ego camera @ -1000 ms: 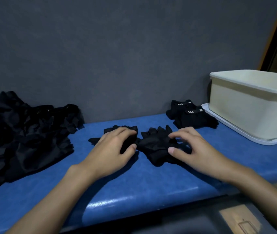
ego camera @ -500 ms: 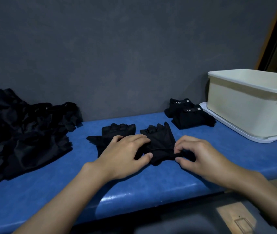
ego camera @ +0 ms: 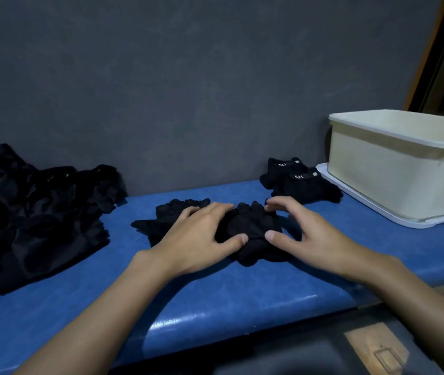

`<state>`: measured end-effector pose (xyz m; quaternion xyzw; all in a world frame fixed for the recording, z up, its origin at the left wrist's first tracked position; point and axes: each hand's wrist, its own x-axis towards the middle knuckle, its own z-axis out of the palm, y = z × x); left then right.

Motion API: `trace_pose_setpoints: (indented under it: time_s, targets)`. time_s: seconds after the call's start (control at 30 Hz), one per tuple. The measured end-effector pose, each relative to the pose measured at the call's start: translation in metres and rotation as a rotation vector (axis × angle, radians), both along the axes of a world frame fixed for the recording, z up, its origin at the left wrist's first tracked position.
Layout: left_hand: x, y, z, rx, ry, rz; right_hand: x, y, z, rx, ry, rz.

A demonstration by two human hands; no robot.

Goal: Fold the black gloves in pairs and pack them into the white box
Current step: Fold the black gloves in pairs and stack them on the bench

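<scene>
Soft cloth, shiny blue top, smooth plastic

The black gloves (ego camera: 253,228) are soft, matt cloth. The blue worktop (ego camera: 215,301) looks smooth and a bit shiny at its near edge. The white box (ego camera: 394,171) is smooth plastic.

white box (ego camera: 394,180) cut by the right edge, its inside hidden, glove heap (ego camera: 39,217) cut by the left edge, one glove (ego camera: 166,220) partly under left hand (ego camera: 199,239)
</scene>
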<state>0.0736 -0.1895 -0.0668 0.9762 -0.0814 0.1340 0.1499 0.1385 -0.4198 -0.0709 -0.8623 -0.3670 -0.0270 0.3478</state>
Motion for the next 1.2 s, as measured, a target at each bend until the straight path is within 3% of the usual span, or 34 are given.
trace_pose_setpoints:
  time_s: [0.37,0.5,0.67,0.77,0.87,0.97,1.2]
  targets:
    - [0.002,0.001,0.000,0.182,0.161,0.034,0.011,-0.001,0.007,-0.459,0.074,0.032]
    - [0.003,0.002,-0.001,0.153,0.150,0.021,0.014,0.005,0.009,-0.383,0.065,0.057]
    - [0.004,0.007,-0.004,0.090,0.088,0.009,0.016,0.019,0.009,-0.068,0.138,0.102]
    - [0.002,0.012,-0.004,0.111,0.109,0.022,0.019,0.024,0.005,-0.150,0.206,0.115]
    - [0.002,0.015,-0.005,0.127,0.146,0.048,0.023,0.024,0.006,-0.377,0.165,0.085]
    - [0.003,0.018,-0.006,0.115,0.123,0.053,0.027,0.024,0.008,-0.472,0.151,0.088]
    - [-0.001,0.017,-0.002,0.063,0.003,-0.052,0.019,0.017,0.007,-0.173,0.151,0.047]
